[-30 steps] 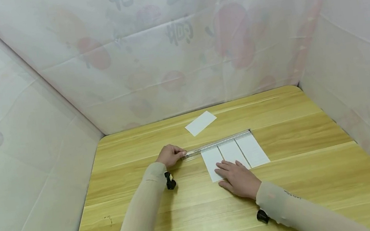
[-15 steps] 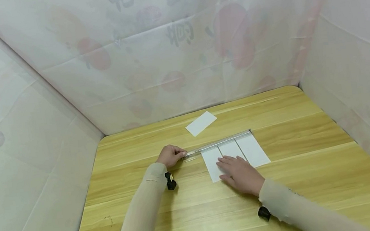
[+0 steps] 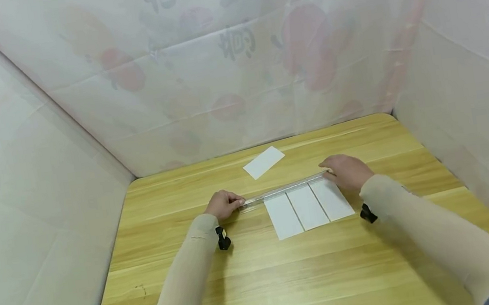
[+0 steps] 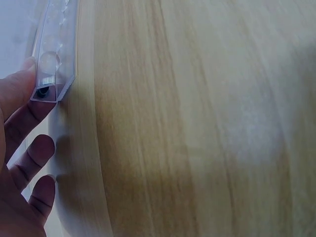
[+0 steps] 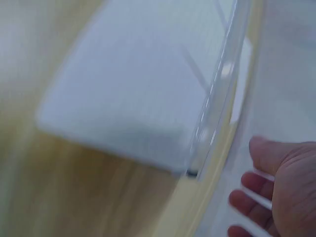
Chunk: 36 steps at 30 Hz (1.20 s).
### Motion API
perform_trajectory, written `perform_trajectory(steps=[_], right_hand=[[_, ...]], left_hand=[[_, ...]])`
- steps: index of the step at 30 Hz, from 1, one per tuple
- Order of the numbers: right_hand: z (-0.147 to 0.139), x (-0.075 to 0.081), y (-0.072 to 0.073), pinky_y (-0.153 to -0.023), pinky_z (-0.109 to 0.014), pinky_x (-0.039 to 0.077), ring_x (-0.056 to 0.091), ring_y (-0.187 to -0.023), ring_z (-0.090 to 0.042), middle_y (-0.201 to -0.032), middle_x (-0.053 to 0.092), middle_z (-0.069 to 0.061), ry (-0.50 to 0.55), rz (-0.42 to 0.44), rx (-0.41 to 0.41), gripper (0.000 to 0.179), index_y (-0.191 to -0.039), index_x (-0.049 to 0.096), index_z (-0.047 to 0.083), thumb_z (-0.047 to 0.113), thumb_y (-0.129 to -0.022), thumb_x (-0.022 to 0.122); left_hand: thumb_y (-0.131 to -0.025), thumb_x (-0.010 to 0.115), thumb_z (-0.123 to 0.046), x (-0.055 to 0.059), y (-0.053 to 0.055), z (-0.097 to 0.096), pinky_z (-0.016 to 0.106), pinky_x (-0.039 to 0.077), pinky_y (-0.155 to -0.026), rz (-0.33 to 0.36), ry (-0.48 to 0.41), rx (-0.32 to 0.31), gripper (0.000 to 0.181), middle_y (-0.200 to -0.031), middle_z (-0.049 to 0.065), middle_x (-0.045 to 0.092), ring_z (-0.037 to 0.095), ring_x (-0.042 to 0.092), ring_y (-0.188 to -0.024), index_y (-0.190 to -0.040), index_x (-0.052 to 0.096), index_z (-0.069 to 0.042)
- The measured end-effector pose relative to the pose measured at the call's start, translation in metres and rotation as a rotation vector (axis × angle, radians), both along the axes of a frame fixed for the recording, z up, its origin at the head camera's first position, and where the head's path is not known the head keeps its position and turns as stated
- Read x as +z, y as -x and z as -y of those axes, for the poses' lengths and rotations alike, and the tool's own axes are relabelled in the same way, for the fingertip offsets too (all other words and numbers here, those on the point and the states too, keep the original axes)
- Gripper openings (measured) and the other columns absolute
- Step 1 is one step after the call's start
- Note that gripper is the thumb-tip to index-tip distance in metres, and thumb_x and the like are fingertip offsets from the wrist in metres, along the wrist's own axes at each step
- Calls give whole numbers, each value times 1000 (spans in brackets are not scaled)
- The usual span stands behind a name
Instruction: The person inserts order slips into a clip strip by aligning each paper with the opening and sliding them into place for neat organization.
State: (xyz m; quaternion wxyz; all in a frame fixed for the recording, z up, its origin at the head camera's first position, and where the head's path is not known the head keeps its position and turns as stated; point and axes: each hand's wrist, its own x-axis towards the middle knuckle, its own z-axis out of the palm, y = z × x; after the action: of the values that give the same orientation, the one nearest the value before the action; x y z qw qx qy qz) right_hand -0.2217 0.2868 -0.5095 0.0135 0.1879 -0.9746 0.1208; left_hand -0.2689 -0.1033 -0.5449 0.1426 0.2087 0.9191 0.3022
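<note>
A long clear plastic strip (image 3: 278,190) runs along the far ends of three white paper cards, the left card (image 3: 284,217), the middle card (image 3: 308,207) and the right card (image 3: 333,200). Whether the cards lie under the strip or inside it, I cannot tell. My left hand (image 3: 224,205) pinches the strip's left end between thumb and fingers; the left wrist view shows its hollow end (image 4: 47,93). My right hand (image 3: 348,172) is by the strip's right end. In the right wrist view its fingers are loosely bent and hold nothing, a little apart from the strip's dark-tipped end (image 5: 192,173).
Another white card (image 3: 263,162) lies askew farther back on the wooden table (image 3: 268,284). Pale printed cloth (image 3: 224,72) hangs behind the table and along both sides. A black wrist camera (image 3: 223,238) is worn on the left wrist, another (image 3: 368,213) on the right.
My right hand has lifted off the left and middle cards and moved away and to the right, to the strip's right end. The left hand has kept its pinch in the same place.
</note>
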Motion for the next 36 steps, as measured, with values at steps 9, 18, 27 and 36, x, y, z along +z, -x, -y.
perform_trajectory(steps=[9, 18, 27, 36], right_hand=[[0, -3, 37, -79, -41, 48, 61, -90, -23, -98, 66, -6, -123, 19, 180, 21, -101, 71, 9, 18, -83, 69], [12, -7, 44, -64, -30, 48, 58, -70, -10, -82, 66, 6, -171, 54, 214, 6, -79, 73, 18, 12, -78, 72], [19, -7, 36, -51, -28, 18, 16, -51, -11, -56, 16, 6, -197, 40, 238, 45, -58, 21, 21, -15, -67, 47], [25, 4, 25, -52, -27, 24, 24, -52, -10, -53, 29, 7, -262, 58, 242, 42, -53, 31, 20, -11, -69, 54]], left_hand=[[-90, 59, -27, 0, 1, 4, 28, 47, -73, 11, -3, 9, 15, -95, -7, 66, 7, 58, -83, -95, 73, -23], [-89, 60, -28, -1, -3, 7, 28, 47, -74, 20, 0, 9, 15, -94, -9, 66, 7, 58, -84, -96, 73, -23], [-89, 60, -29, -6, -4, 9, 27, 47, -71, -12, 7, -4, 16, -93, -8, 66, 7, 58, -83, -95, 73, -23], [-89, 60, -29, 1, -9, 11, 29, 48, -78, 5, -13, 14, 14, -94, -10, 66, 8, 59, -89, -94, 73, -25]])
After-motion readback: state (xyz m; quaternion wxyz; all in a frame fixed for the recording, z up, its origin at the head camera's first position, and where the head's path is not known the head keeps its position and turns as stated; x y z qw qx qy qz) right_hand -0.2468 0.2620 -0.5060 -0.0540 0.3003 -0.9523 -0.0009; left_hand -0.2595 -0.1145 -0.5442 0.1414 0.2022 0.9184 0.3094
